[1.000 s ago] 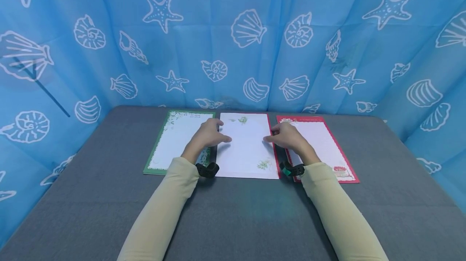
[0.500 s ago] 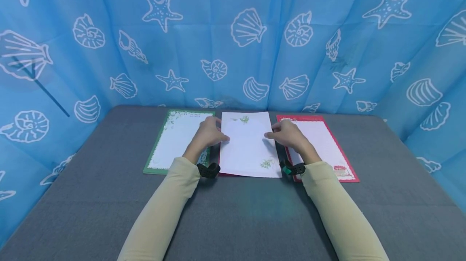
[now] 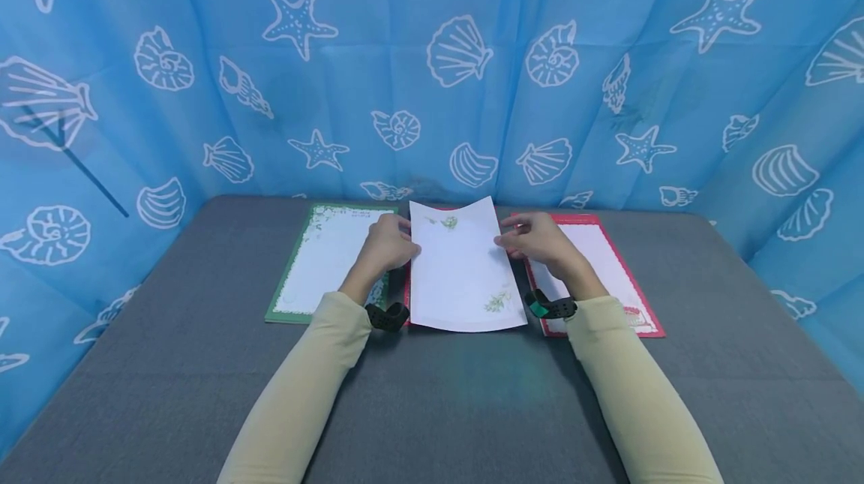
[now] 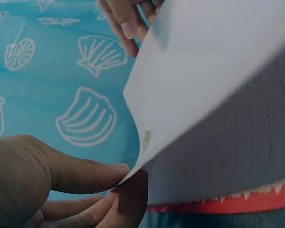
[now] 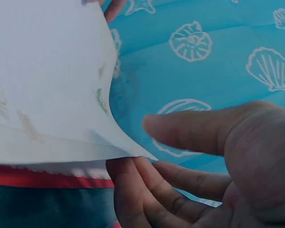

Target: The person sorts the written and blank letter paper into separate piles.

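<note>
A white sheet of paper (image 3: pixel 459 266) printed with small green sprigs is raised in the middle of the table, its far edge sagging between lifted corners. My left hand (image 3: pixel 387 245) pinches its left edge between thumb and fingers, as the left wrist view shows closely. On the other side my right hand (image 3: pixel 538 238) has its fingers under the right edge. The right thumb (image 5: pixel 185 130) stands apart above the paper in the right wrist view. Beneath the raised sheet lies a lined, red-bordered sheet (image 4: pixel 237 204), mostly hidden from the head view.
To the left lies a stack of green-bordered paper (image 3: pixel 324 259), partly under my left forearm. A red-bordered sheet (image 3: pixel 601 255) lies to the right, partly covered by my right hand. The grey table (image 3: pixel 445 416) ends at a blue shell-print curtain (image 3: pixel 418 56).
The sprig-printed sheet first shifted right over the red-bordered one beneath, then rose and bowed, its far corners lifting. Both hands lifted with it; my right wrist moved slightly right.
</note>
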{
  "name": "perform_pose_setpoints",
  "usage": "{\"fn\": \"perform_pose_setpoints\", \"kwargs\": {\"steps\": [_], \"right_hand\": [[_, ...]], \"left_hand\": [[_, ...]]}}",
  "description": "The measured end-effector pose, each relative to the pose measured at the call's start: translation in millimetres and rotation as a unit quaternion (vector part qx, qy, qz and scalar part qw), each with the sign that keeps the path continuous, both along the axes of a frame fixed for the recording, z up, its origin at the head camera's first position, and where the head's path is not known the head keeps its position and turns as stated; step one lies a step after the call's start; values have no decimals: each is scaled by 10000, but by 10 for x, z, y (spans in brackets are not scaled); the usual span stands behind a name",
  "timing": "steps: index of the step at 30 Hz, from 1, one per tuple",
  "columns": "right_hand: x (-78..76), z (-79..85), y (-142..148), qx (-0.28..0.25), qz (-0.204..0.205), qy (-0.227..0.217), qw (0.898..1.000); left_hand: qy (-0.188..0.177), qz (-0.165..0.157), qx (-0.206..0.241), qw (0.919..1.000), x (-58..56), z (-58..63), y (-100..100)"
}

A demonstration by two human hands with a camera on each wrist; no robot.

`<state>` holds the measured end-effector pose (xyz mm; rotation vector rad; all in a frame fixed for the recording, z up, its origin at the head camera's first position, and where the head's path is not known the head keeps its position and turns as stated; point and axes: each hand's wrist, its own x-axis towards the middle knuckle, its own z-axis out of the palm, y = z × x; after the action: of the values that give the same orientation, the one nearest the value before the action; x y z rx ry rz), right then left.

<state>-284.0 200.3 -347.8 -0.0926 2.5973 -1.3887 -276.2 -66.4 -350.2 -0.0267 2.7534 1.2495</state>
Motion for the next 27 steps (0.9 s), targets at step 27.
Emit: {"fn": "perform_pose_setpoints", "kwargs": {"steps": [27], "right_hand": [[103,114,876,368,-916,-80,9951]], "left_hand": [[-499,-462,1771,9818,-46,-154,885]]}}
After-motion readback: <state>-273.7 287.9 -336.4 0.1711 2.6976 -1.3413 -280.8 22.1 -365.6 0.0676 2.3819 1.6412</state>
